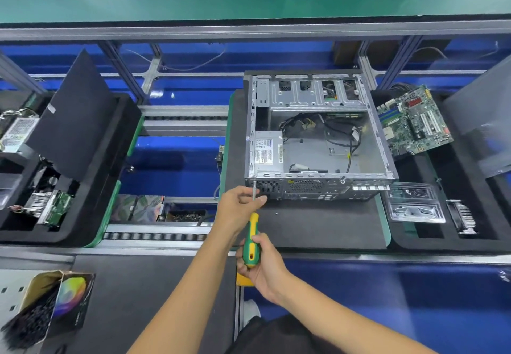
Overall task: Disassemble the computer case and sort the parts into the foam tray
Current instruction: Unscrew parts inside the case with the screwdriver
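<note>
- Centrally, the computer case (320, 135) lies open side up on a dark foam mat (312, 226), its rear panel facing the person
- Inside the case, at its 8 o'clock corner: a grey power supply (266, 150) with a white label; loose black cables (334, 129) run across the bare floor at the case's 1 o'clock
- Right hand (265, 268) wraps its fingers around the handle of a green-and-yellow screwdriver (251, 240), at 6 o'clock from the case
- Left hand (239, 201) pinches the metal shaft of the screwdriver between thumb and fingers, just below the tip; the tip sits at the case's rear lower-left corner, on the edge by the power supply
- One small screw (276, 213) lies loose on the mat, at 3 o'clock from the left hand, apart from it
- At 3 o'clock from the case: a foam tray (442, 240) with a green motherboard (413, 123) resting tilted at its far end, just beside the case wall
- Clear plastic packs (414, 204) sit in that tray at 5 o'clock from the case; a finned heatsink (463, 217) stands just to their right
- At 9 o'clock, well apart: a second foam tray (91, 201) holding parts, a dark panel (74, 116) leaning over it
- At 7 o'clock, near the frame's edge: an open cardboard box (52, 306); its dark contents I cannot tell
</note>
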The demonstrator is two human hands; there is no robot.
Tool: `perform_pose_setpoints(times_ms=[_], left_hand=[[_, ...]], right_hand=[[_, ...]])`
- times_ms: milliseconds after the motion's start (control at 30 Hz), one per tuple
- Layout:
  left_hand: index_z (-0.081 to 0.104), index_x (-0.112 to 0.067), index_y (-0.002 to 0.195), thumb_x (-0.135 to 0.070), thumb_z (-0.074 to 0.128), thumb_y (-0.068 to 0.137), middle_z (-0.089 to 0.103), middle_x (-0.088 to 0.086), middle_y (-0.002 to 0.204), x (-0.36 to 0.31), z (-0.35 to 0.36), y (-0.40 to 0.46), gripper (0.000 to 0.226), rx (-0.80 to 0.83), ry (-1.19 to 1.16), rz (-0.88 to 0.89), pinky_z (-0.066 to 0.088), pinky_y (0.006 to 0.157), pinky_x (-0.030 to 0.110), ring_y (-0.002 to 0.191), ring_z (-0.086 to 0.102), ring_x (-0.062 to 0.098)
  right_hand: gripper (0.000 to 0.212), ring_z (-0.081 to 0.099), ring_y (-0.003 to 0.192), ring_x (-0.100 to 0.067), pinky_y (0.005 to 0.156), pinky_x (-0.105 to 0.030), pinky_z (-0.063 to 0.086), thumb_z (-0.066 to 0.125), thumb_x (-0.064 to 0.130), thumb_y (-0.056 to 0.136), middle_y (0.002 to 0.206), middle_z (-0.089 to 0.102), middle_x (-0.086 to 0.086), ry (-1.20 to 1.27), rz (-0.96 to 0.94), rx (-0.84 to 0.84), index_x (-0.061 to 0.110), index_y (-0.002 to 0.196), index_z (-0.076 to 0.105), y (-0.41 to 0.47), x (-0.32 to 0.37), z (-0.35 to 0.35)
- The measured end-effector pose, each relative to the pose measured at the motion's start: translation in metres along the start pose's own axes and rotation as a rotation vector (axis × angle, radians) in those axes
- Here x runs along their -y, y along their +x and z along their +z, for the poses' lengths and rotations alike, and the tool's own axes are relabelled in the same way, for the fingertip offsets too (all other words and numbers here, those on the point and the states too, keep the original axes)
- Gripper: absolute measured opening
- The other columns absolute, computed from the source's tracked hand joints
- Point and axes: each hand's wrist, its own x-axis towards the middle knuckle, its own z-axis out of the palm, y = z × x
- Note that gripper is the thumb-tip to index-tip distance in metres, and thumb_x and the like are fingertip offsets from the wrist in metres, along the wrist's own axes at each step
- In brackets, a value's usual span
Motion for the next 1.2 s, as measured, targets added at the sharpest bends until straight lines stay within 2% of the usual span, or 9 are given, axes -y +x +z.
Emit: perform_pose_setpoints(times_ms=[100, 233, 367, 500, 667, 767, 867, 1033, 1200], left_hand=[[0.066, -0.015, 0.117, -0.022, 0.083, 0.087, 0.077, 0.008, 0.077, -0.002, -0.003, 0.004, 0.035, 0.008, -0.030, -0.043, 0.059, 0.070, 0.027, 0.070, 0.072, 0.011], [0.055, -0.005, 0.129, -0.008, 0.063, 0.101, 0.079, 0.013, 0.093, -0.004, -0.006, 0.007, 0.029, 0.109, -0.265, -0.152, 0.062, 0.071, 0.029, 0.084, 0.078, 0.023], [0.050, -0.003, 0.130, -0.007, 0.046, 0.109, 0.079, 0.012, 0.098, -0.004, -0.008, 0.008, 0.022, 0.172, -0.279, -0.120, 0.063, 0.077, 0.031, 0.092, 0.077, 0.027], [0.056, -0.005, 0.127, -0.015, 0.054, 0.107, 0.078, 0.012, 0.103, -0.002, -0.005, 0.012, 0.022, 0.134, -0.342, -0.125, 0.063, 0.081, 0.033, 0.097, 0.077, 0.024], [0.072, -0.005, 0.109, -0.026, 0.074, 0.095, 0.080, 0.006, 0.092, -0.004, 0.007, 0.022, 0.025, -0.038, -0.364, -0.166, 0.063, 0.067, 0.029, 0.088, 0.078, 0.016], [0.072, -0.006, 0.108, -0.026, 0.074, 0.095, 0.080, 0.005, 0.091, 0.000, 0.011, 0.023, 0.024, -0.051, -0.412, -0.183, 0.063, 0.065, 0.029, 0.088, 0.078, 0.016], [0.070, -0.008, 0.110, -0.027, 0.068, 0.099, 0.080, 0.005, 0.094, 0.003, 0.011, 0.023, 0.022, -0.022, -0.446, -0.182, 0.063, 0.064, 0.033, 0.091, 0.077, 0.015], [0.066, -0.009, 0.112, -0.026, 0.064, 0.102, 0.079, 0.006, 0.096, 0.016, 0.008, 0.026, 0.020, 0.017, -0.381, -0.180, 0.064, 0.066, 0.039, 0.093, 0.077, 0.018], [0.065, -0.011, 0.108, -0.024, 0.063, 0.102, 0.078, 0.008, 0.099, 0.040, 0.012, 0.035, 0.014, -0.041, -0.322, -0.225, 0.063, 0.077, 0.037, 0.092, 0.077, 0.021]], right_hand=[[0.023, 0.052, 0.054, -0.016, 0.047, -0.024, 0.042, 0.047, 0.028, 0.097, 0.073, 0.061, -0.008, 0.058, -0.008, 0.014, 0.008, 0.096, 0.060, 0.000, 0.005, 0.003], [0.039, 0.051, 0.055, -0.016, 0.046, -0.024, 0.039, 0.040, 0.037, 0.096, 0.076, 0.062, -0.009, 0.037, 0.000, 0.053, 0.010, 0.094, 0.069, 0.002, 0.007, 0.003], [0.041, 0.049, 0.050, -0.018, 0.046, -0.023, 0.037, 0.037, 0.035, 0.098, 0.073, 0.061, -0.012, -0.001, -0.003, 0.067, 0.010, 0.090, 0.068, 0.006, 0.006, 0.006], [0.027, 0.051, 0.048, -0.022, 0.045, -0.025, 0.039, 0.044, 0.027, 0.098, 0.067, 0.061, -0.012, -0.060, -0.049, -0.026, 0.008, 0.085, 0.060, 0.008, 0.006, 0.010], [0.013, 0.045, 0.044, -0.019, 0.043, -0.025, 0.033, 0.051, 0.017, 0.092, 0.062, 0.054, -0.009, -0.128, -0.112, -0.105, 0.009, 0.083, 0.054, 0.007, 0.006, 0.013], [0.023, 0.038, 0.042, -0.017, 0.043, -0.025, 0.026, 0.046, 0.025, 0.094, 0.064, 0.051, -0.005, -0.047, -0.103, -0.094, 0.008, 0.082, 0.057, 0.005, 0.009, 0.011], [0.033, 0.040, 0.044, -0.017, 0.044, -0.025, 0.028, 0.037, 0.028, 0.098, 0.067, 0.054, -0.005, -0.057, -0.123, -0.065, 0.008, 0.086, 0.061, 0.005, 0.010, 0.007], [0.032, 0.041, 0.045, -0.016, 0.044, -0.024, 0.031, 0.037, 0.026, 0.099, 0.061, 0.054, -0.006, -0.129, -0.125, -0.107, 0.008, 0.083, 0.058, 0.001, 0.003, 0.001], [0.032, 0.041, 0.044, -0.016, 0.044, -0.024, 0.030, 0.038, 0.024, 0.098, 0.058, 0.052, -0.005, -0.134, -0.100, -0.195, 0.008, 0.078, 0.058, -0.004, 0.002, -0.012]])
